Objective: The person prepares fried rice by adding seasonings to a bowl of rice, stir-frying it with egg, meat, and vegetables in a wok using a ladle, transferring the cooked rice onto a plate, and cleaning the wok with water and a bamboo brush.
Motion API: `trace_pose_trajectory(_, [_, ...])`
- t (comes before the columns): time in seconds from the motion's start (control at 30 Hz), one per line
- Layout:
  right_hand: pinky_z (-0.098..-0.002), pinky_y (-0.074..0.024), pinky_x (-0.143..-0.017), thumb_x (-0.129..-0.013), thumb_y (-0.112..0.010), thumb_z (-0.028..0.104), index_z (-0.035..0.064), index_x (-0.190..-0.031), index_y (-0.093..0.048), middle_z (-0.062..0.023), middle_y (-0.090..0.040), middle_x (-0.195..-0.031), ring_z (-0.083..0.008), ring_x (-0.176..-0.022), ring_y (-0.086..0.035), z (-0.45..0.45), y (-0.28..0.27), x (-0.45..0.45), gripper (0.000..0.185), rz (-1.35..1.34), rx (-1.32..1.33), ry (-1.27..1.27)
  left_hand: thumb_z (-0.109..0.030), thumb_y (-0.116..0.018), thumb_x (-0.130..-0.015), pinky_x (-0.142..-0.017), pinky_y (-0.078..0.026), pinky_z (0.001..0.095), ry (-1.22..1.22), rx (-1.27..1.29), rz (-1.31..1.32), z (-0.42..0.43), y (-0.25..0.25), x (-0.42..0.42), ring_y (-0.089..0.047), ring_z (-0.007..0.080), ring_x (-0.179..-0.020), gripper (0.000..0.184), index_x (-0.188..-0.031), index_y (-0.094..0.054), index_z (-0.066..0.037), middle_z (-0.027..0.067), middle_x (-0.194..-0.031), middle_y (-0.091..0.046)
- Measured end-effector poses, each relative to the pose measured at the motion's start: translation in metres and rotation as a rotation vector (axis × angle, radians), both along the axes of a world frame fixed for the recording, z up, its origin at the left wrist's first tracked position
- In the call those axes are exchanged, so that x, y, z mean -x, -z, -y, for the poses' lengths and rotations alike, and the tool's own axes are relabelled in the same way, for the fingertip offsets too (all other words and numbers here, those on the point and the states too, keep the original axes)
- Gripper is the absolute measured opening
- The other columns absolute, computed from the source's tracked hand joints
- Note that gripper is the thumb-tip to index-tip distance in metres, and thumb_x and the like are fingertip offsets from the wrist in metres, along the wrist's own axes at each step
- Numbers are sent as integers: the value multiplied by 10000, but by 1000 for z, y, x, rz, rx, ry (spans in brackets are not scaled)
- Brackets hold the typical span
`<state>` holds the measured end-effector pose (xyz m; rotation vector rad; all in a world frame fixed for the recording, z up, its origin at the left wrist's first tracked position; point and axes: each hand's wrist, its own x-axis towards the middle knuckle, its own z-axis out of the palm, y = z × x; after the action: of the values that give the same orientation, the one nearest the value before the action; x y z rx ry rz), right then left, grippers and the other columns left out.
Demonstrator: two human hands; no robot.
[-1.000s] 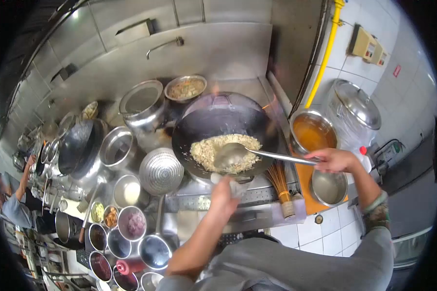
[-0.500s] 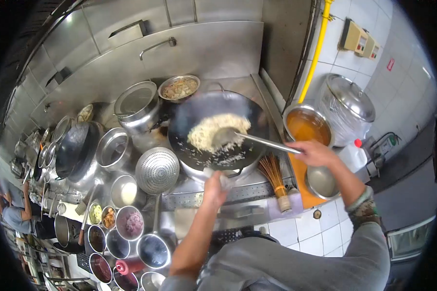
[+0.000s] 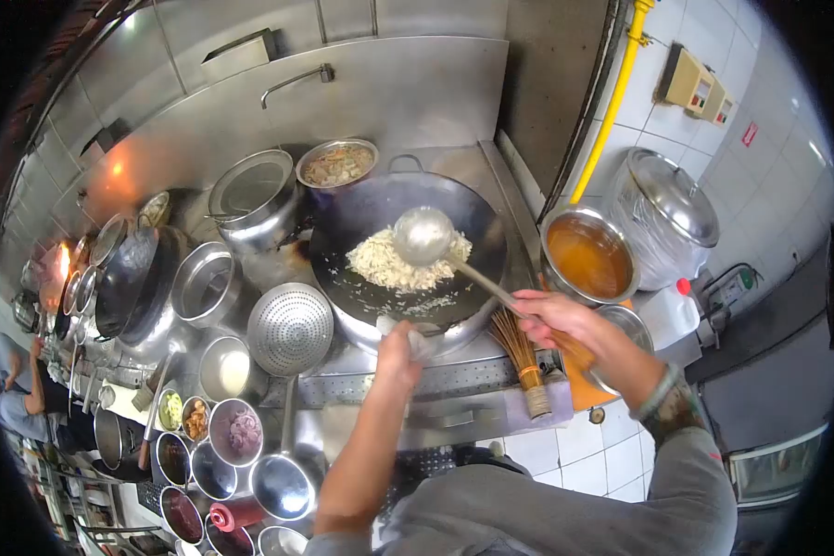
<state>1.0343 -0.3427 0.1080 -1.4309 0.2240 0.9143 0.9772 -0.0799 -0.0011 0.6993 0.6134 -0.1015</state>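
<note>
A dark wok (image 3: 343, 218) sits on the burner with a mound of pale rice (image 3: 380, 261) in it and loose grains around. My left hand (image 3: 399, 357) is closed around a white cloth (image 3: 417, 343) at the wok's near rim, where the ear handle is; the fingers are partly hidden. My right hand (image 3: 561, 320) grips the handle of a long steel ladle (image 3: 423, 235), whose round bowl is over the rice. Whether the bowl touches the rice, I cannot tell. A bamboo brush (image 3: 525, 363) lies just right of the wok.
A perforated strainer (image 3: 290, 329) rests left of the wok. Orange liquid fills a pot (image 3: 587, 258) at the right, before a lidded pot (image 3: 672, 213). Several ingredient cups, one with pink-purple pieces (image 3: 244, 431), stand lower left. Flame (image 3: 63, 261) burns near a co-worker (image 3: 23, 394).
The ladle's bowl has risen and turned, its rounded side now showing. My right hand has moved left and down. A flame has appeared at the far left.
</note>
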Motion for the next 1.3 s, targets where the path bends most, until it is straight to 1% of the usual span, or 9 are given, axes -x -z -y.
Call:
trace_pose_trajectory(0.13, [-263,-363,-373,-984,-444,250,158,-1373,-356,-5,-486,-708,-73,-462,-405,-26,-33,0,409,545,625,-380,-167,-462,-880,-811,-483,494,-10,66,10,-3,12,-4,-579,356,-926,214,-1015,-511,-8,192,-1029,-596])
trace_pose_trajectory(0.3, [-298,-420,-397,-978,-444,263,138,-1356,-368,-36,-536,-761,-121,-485,-465,7,-4,-23,405,130,284,-291,-185,-446,-898,-811,-480,502,-9,14,1,-1,13,-1,-572,357,-935,252,-1046,-507,9,201,-1022,-593])
trace_pose_trajectory(0.43, [-319,-461,-465,-963,-475,237,123,-1362,-400,-57,-565,-780,-144,-581,-539,49,-22,-26,421,874,580,-602,-161,-402,-937,-792,-503,451,232,-1,168,-8,3,26,-577,331,-955,229,-1067,-499,1,197,-1066,-576])
trace_pose_trajectory(0.63, [-427,-501,-634,-905,-564,109,113,-1394,-414,-51,-661,-896,-250,-668,-629,97,-64,-19,511,440,519,-688,-178,-448,-912,-852,-508,440,58,80,-82,24,-63,44,-579,301,-1044,227,-1001,-563,-3,177,-1038,-610])
trace_pose_trajectory(0.8, [-390,-504,-707,-818,-625,72,149,-1371,-471,-72,-703,-939,-239,-809,-671,81,-15,-7,579,1439,818,-658,-182,-498,-858,-844,-513,429,180,-141,122,23,4,99,-599,307,-992,312,-1108,-524,3,181,-1092,-600])
trace_pose_trajectory(0.93, [-402,-501,-713,-820,-613,68,169,-1366,-479,-122,-694,-945,-276,-807,-669,118,-42,4,571,1203,423,-654,-152,-456,-891,-823,-514,415,36,-13,33,23,-63,111,-620,315,-943,372,-1228,-397,-5,186,-1005,-616])
trace_pose_trajectory(1.0, [-397,-502,-793,-826,-606,86,175,-1357,-483,-166,-662,-1047,-304,-900,-650,103,-85,-1,553,457,605,-631,-191,-417,-932,-801,-504,426,101,20,-37,9,-80,59,-610,324,-918,288,-1157,-439,-14,201,-1007,-602])
trace_pose_trajectory(1.1, [-399,-486,-841,-838,-601,104,162,-1345,-492,-160,-634,-1131,-303,-966,-628,77,-36,-17,522,1203,650,-696,-214,-402,-941,-822,-487,443,111,-16,-22,12,-22,31,-608,323,-905,285,-1098,-489,8,205,-1013,-612])
trace_pose_trajectory(1.3, [-324,-512,-617,-928,-538,161,169,-1393,-402,-74,-600,-836,-181,-662,-587,44,-58,53,485,702,412,-295,-190,-382,-935,-857,-483,437,137,-75,84,16,-17,89,-612,304,-914,325,-1104,-527,47,209,-1050,-620])
